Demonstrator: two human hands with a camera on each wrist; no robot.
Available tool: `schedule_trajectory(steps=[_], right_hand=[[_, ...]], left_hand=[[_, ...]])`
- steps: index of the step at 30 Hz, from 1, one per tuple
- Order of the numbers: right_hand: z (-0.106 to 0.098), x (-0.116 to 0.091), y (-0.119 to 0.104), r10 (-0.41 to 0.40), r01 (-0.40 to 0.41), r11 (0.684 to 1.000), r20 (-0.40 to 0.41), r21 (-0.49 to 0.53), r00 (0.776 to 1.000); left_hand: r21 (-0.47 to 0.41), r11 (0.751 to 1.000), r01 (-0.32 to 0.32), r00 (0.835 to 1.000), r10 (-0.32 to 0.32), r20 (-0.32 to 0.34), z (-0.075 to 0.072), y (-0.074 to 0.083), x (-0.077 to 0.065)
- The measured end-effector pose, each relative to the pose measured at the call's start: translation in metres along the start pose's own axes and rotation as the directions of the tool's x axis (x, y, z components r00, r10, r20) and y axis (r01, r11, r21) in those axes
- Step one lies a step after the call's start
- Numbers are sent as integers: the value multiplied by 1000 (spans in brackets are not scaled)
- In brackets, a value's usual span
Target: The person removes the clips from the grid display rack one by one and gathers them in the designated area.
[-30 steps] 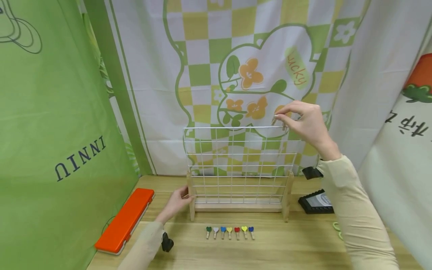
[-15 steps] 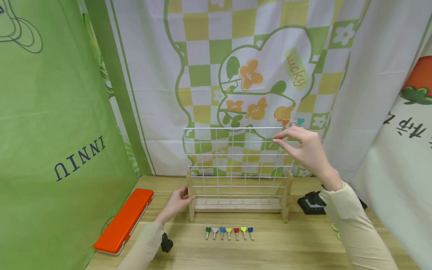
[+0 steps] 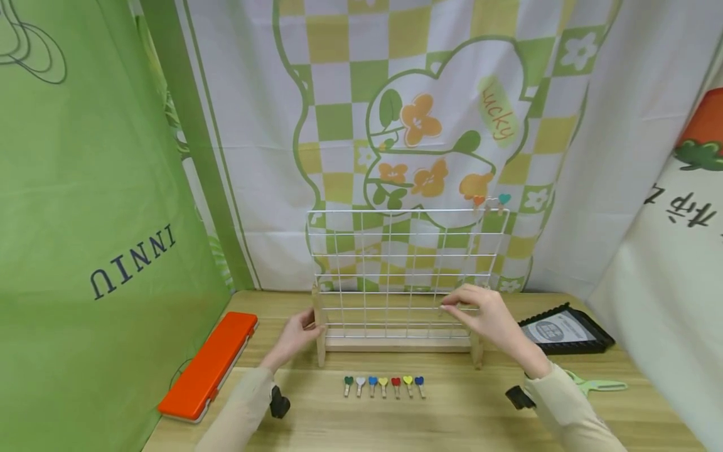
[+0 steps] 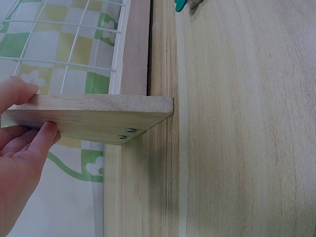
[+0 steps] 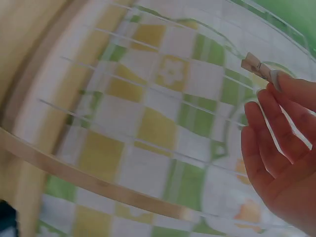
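Small pale wooden clothespin (image 5: pixel 255 64) is pinched by the right hand (image 3: pixel 482 317) at four o'clock of the white wire grid (image 3: pixel 389 255); the flat wooden end post (image 4: pixel 94 113) is gripped by the left hand (image 3: pixel 295 338); transfer seems in hand, lowering toward six-o'clock heart-topped clothespins (image 3: pixel 384 382) called for

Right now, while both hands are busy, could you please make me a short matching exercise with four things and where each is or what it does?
Column one:
1. Left hand
2. Orange box
3. Right hand
4. Row of heart clips

Column two:
A. Pinches a small wooden clip
B. On the table, in front of the wire rack
C. Grips a wooden post at one end of the wire rack
D. On the table, to the left of the wire rack

Right pairs: 1-C, 2-D, 3-A, 4-B
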State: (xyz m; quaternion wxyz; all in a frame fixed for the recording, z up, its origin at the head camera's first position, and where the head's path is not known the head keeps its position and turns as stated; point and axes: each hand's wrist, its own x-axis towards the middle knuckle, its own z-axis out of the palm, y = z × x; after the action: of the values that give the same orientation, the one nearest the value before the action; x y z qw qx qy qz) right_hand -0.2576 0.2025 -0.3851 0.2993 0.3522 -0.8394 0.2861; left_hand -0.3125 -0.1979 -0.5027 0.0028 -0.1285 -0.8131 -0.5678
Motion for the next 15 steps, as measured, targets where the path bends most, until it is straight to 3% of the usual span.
schedule_trajectory(steps=[6,15], right_hand=[[38,-40,13,92,-102,993,150,54,984],[75,-84,34,184,-253,957,380,141,907]], left_hand=[[1,1000,-8,1000,8,11,-1,1,0],[-2,1000,7,1000,-7,0,0,3,0]])
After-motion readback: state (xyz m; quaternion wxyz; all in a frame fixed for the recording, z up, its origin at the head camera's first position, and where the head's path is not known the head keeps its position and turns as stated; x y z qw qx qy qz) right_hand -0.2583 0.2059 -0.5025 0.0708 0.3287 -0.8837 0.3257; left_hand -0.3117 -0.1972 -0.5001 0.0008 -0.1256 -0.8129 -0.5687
